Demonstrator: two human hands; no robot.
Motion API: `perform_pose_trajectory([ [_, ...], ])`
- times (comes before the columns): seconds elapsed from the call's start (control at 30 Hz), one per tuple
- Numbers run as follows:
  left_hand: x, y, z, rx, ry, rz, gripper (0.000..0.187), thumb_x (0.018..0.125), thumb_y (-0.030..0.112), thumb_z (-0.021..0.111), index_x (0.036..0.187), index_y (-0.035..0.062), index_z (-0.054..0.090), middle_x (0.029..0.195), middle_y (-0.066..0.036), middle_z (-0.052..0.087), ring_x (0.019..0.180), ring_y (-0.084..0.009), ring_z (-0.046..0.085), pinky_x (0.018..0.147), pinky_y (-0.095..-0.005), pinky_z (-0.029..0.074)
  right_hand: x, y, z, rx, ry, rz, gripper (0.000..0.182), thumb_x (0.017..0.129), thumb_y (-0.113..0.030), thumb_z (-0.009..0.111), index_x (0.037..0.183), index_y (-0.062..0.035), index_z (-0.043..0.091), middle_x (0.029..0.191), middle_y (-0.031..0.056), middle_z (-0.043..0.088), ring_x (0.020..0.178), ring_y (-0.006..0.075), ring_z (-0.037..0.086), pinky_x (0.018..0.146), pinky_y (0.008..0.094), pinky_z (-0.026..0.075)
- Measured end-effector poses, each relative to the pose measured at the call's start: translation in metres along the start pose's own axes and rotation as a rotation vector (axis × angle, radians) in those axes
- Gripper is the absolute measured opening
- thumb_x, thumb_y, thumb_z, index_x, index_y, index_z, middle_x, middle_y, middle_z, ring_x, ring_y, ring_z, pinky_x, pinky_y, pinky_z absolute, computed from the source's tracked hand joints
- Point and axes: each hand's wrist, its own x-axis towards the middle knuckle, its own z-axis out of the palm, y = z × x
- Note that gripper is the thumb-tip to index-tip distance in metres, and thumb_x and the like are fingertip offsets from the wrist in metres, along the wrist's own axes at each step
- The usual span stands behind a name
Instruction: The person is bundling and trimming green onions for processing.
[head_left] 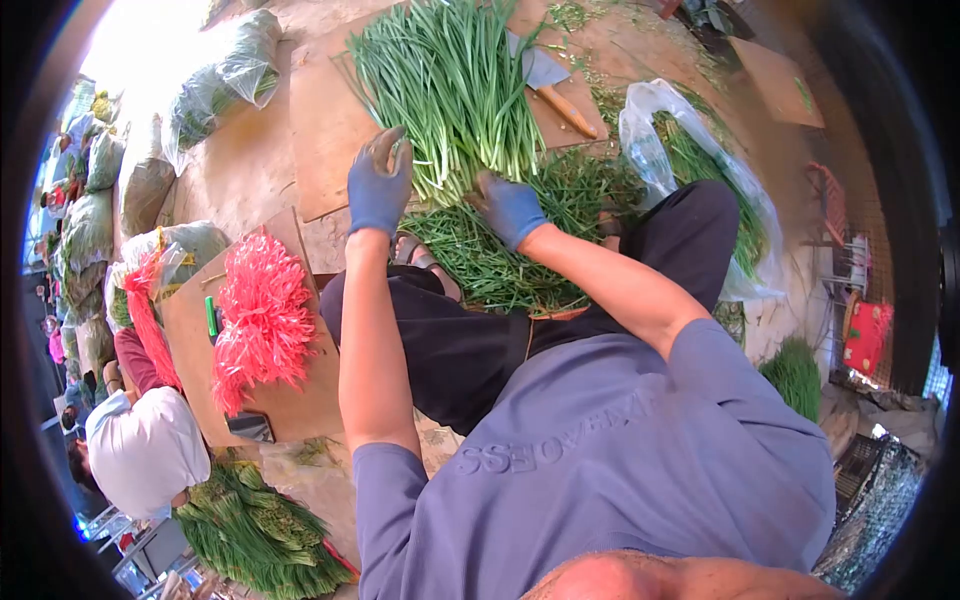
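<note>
A wide pile of garlic chives (440, 90) lies on a brown board (320, 140), its pale stem ends towards me. My left hand (380, 188), in a blue-grey glove, is beside the pile's left edge, its fingers curved and apart with nothing in them. Against the pale stem ends is my right hand (510, 208), gloved the same way, fingers slightly spread and touching the stems. A cleaver (566, 110) with a wooden handle lies to the right of the pile. Below the stem ends, between my legs, is a heap of loose green trimmings (500, 260).
A clear plastic bag of greens (700, 180) stands on the right. On the left, a board (190, 340) carries pink plastic ties (262, 320), a green marker (211, 316) and a phone (250, 427). A person in a white top (150, 450) sits near bundled greens (260, 530).
</note>
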Motion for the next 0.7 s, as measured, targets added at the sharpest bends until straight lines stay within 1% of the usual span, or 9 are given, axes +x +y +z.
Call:
perform_pose_trajectory([
  [0.1, 0.024, -0.011, 0.022, 0.064, 0.008, 0.121, 0.026, 0.089, 0.025, 0.062, 0.109, 0.0103, 0.068, 0.111, -0.015, 0.067, 0.107, -0.0342, 0.061, 0.095, -0.0425, 0.046, -0.038, 0.006, -0.01, 0.092, -0.315, 0.053, 0.024, 0.091, -0.031, 0.059, 0.097, -0.0087, 0.053, 0.083, 0.0187, 0.066, 0.078, 0.0388, 0.065, 0.067, 0.0495, 0.051],
  [0.13, 0.031, -0.012, 0.026, 0.033, -0.054, 0.091, 0.026, 0.09, 0.027, 0.061, 0.109, 0.0115, 0.068, 0.113, -0.013, 0.066, 0.111, -0.0316, 0.059, 0.097, -0.042, 0.043, -0.047, 0.012, -0.015, 0.098, -0.403, 0.091, 0.024, 0.091, -0.031, 0.06, 0.103, -0.0108, 0.056, 0.084, 0.0186, 0.065, 0.08, 0.0396, 0.065, 0.068, 0.0507, 0.05],
  [0.23, 0.051, -0.011, 0.04, 0.039, -0.07, 0.222, 0.026, 0.09, 0.028, 0.06, 0.109, 0.0122, 0.068, 0.114, -0.012, 0.066, 0.113, -0.0314, 0.058, 0.1, -0.0423, 0.041, -0.053, 0.003, -0.03, 0.223, -0.101, 0.148, 0.032, 0.09, -0.031, 0.061, 0.116, -0.0132, 0.056, 0.084, 0.0191, 0.065, 0.077, 0.0407, 0.064, 0.067, 0.0509, 0.049],
  [0.27, 0.056, -0.011, 0.048, 0.113, -0.065, 0.272, 0.025, 0.089, 0.025, 0.063, 0.11, 0.0122, 0.068, 0.117, -0.013, 0.065, 0.116, -0.0332, 0.057, 0.101, -0.0415, 0.042, -0.047, 0.0, -0.028, 0.205, 0.012, 0.104, 0.041, 0.09, -0.03, 0.062, 0.127, -0.0166, 0.052, 0.086, 0.0196, 0.066, 0.073, 0.04, 0.064, 0.063, 0.0485, 0.051],
  [0.37, 0.064, -0.013, 0.067, 0.15, -0.118, 0.371, 0.026, 0.09, 0.026, 0.062, 0.113, 0.0141, 0.068, 0.121, -0.013, 0.064, 0.12, -0.0339, 0.053, 0.106, -0.0454, 0.036, -0.027, 0.001, -0.013, 0.011, 0.075, -0.023, 0.045, 0.09, -0.029, 0.062, 0.131, -0.0165, 0.049, 0.085, 0.0199, 0.066, 0.069, 0.0379, 0.064, 0.058, 0.0457, 0.051],
  [0.47, 0.063, -0.023, 0.086, 0.163, -0.252, 0.405, 0.031, 0.091, 0.03, 0.06, 0.119, 0.0172, 0.065, 0.131, -0.011, 0.058, 0.13, -0.0327, 0.046, 0.111, -0.0478, 0.029, -0.01, 0.004, -0.004, -0.048, 0.157, -0.026, 0.034, 0.09, -0.027, 0.062, 0.122, -0.0159, 0.055, 0.078, 0.0142, 0.067, 0.063, 0.0349, 0.064, 0.053, 0.044, 0.051],
  [0.57, 0.06, -0.033, 0.093, 0.257, -0.404, 0.404, 0.032, 0.093, 0.033, 0.057, 0.121, 0.0188, 0.064, 0.136, -0.009, 0.055, 0.135, -0.0327, 0.04, 0.114, -0.0486, 0.025, -0.002, 0.024, 0.015, -0.077, 0.077, 0.007, 0.019, 0.09, -0.025, 0.06, 0.104, -0.0119, 0.057, 0.073, 0.0163, 0.064, 0.063, 0.0356, 0.064, 0.053, 0.0442, 0.05],
  [0.67, 0.061, -0.037, 0.092, 0.247, -0.433, 0.408, 0.033, 0.094, 0.033, 0.056, 0.122, 0.0184, 0.064, 0.136, -0.01, 0.055, 0.135, -0.0335, 0.04, 0.115, -0.0493, 0.024, -0.033, 0.04, 0.016, -0.042, -0.095, -0.034, 0.017, 0.09, -0.028, 0.06, 0.093, -0.0122, 0.056, 0.072, 0.0159, 0.064, 0.064, 0.0358, 0.064, 0.054, 0.0443, 0.05],
  [0.7, 0.063, -0.036, 0.092, 0.26, -0.445, 0.411, 0.033, 0.094, 0.033, 0.056, 0.121, 0.0182, 0.065, 0.136, -0.01, 0.054, 0.136, -0.0334, 0.04, 0.115, -0.0491, 0.024, -0.047, 0.042, 0.009, -0.055, -0.218, -0.04, 0.02, 0.09, -0.031, 0.059, 0.097, -0.0129, 0.057, 0.073, 0.0168, 0.064, 0.067, 0.0361, 0.064, 0.057, 0.0462, 0.05],
])
